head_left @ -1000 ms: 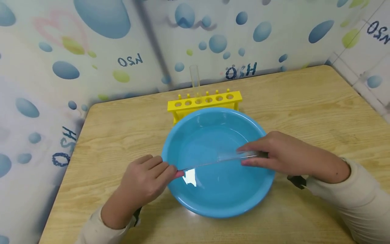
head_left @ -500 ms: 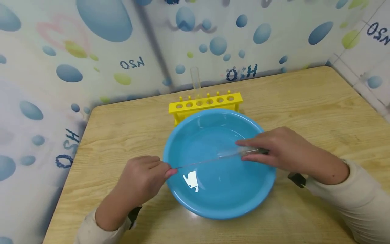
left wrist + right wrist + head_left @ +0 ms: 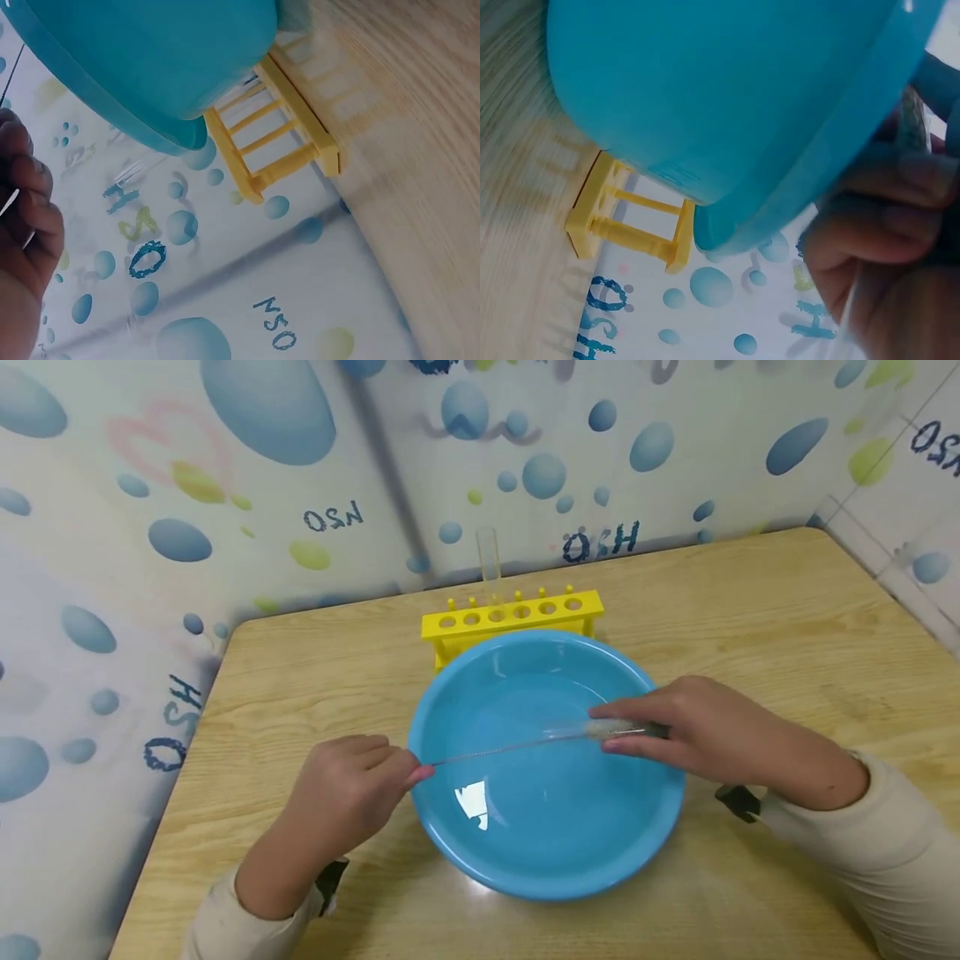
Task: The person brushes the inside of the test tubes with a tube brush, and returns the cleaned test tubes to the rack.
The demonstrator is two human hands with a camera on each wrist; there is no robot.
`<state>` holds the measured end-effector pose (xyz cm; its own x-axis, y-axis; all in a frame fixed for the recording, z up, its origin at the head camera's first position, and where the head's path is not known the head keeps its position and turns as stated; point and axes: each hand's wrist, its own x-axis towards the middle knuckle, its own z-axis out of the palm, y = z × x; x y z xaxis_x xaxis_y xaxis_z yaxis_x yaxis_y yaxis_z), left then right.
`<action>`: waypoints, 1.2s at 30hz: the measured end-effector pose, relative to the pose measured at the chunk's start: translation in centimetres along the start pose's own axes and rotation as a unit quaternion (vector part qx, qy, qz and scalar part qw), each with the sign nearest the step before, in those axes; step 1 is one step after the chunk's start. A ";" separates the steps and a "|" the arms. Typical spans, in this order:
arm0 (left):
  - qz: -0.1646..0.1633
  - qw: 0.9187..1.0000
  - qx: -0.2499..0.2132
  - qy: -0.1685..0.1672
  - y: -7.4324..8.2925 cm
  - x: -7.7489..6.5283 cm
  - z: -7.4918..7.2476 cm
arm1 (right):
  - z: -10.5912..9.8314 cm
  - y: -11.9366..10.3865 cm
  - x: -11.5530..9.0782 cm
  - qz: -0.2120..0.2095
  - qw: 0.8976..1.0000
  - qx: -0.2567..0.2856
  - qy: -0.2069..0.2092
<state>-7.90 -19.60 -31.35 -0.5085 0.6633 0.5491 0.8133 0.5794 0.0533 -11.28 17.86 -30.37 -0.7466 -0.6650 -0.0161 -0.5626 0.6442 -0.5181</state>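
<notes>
Over the blue basin (image 3: pixel 547 868), my right hand (image 3: pixel 697 731) pinches a clear glass test tube (image 3: pixel 562 729) between thumb and fingers, the tube lying nearly level with its mouth to the left. My left hand (image 3: pixel 360 781) grips the end of a test tube brush's thin twisted wire (image 3: pixel 487 752) near the basin's left rim. The pale bristles of the brush (image 3: pixel 611 727) sit inside the tube, between my right fingertips. In the right wrist view, curled fingers (image 3: pixel 877 232) partly hide the tube. The left wrist view shows the left fingers (image 3: pixel 34 202) curled.
Behind the basin stands a yellow test tube rack (image 3: pixel 525 612) with one upright clear test tube (image 3: pixel 489 560). Both are on a wooden table (image 3: pixel 772 610) against a patterned wall (image 3: pixel 397 418). A bright reflection shows inside the basin.
My left hand has drawn back a little to the left, and the bristles have shifted toward the tube's mouth. The right hand still holds the tube in about the same place.
</notes>
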 end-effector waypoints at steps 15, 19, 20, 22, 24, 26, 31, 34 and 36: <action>-0.026 0.999 -0.045 -0.002 -0.6 0.0 -0.5 | -0.6 0.8 -0.1 -0.068 0.990 -0.075 0.102; -0.055 0.995 -0.087 -0.018 -0.8 -0.4 -0.6 | -0.5 1.2 -0.1 -0.084 0.984 -0.095 0.128; -0.053 0.995 -0.078 -0.019 -0.9 -0.5 -0.7 | -0.5 1.2 -0.1 -0.078 0.986 -0.087 0.118; -0.039 0.998 -0.037 -0.016 -0.9 -0.6 -0.7 | -0.5 1.2 -0.1 -0.055 0.993 -0.060 0.084; -0.015 1.000 0.013 -0.005 -0.8 -0.7 -0.8 | -0.7 1.2 -0.1 -0.026 0.998 -0.028 0.041; 0.011 0.998 0.059 0.005 -0.8 -0.8 -1.0 | -0.8 1.3 -0.1 -0.005 1.000 0.002 0.001; 0.058 0.992 0.107 0.039 -0.9 -0.8 -1.4 | -1.1 1.7 0.1 0.002 0.997 0.052 -0.054; 0.070 0.989 0.119 0.056 -1.0 -0.9 -1.5 | -1.2 1.6 0.1 0.007 0.996 0.062 -0.063; 0.073 0.988 0.122 0.059 -1.0 -1.0 -1.5 | -1.2 1.6 0.1 0.015 0.996 0.061 -0.066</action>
<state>-7.78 -21.55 -30.66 -0.3436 0.6966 0.6298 0.7757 0.5886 -0.2278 -12.65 19.31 -30.14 -0.7056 -0.6944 -0.1411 -0.4867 0.6196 -0.6158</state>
